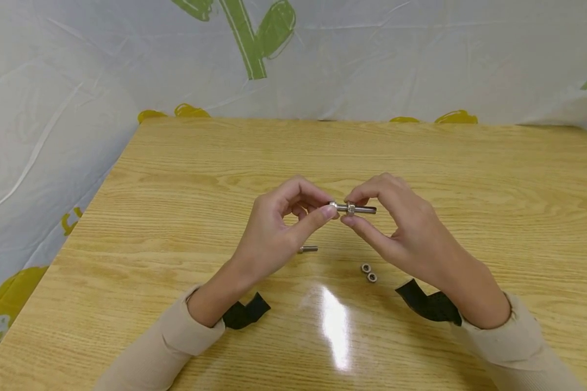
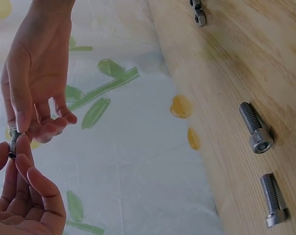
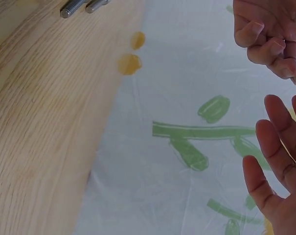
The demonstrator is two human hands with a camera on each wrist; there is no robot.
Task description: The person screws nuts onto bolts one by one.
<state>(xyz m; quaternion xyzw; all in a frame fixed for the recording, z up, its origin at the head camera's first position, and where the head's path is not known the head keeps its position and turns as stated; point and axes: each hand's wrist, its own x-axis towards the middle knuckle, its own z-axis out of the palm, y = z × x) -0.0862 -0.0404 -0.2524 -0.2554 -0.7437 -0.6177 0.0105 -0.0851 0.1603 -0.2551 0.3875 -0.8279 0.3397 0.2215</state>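
Above the table, my left hand (image 1: 274, 231) pinches the head end of a silver bolt (image 1: 367, 209) between thumb and forefinger. The bolt lies level, its threaded end pointing right. Partway along the shaft sits a hex nut (image 1: 350, 209). My right hand (image 1: 413, 233) holds that nut, thumb below and forefinger above. In the left wrist view both hands meet around the bolt (image 2: 13, 145), mostly covered by fingers. The right wrist view shows the right hand's other fingers (image 3: 272, 147) spread loosely, with the bolt nearly hidden.
Two loose nuts (image 1: 372, 277) lie together on the wooden table (image 1: 200, 163), below the hands. Two socket-head bolts (image 2: 255, 128) lie on the wood in the left wrist view; the left hand partly hides them in the head view. Dark straps (image 1: 247, 312) hang at the wrists.
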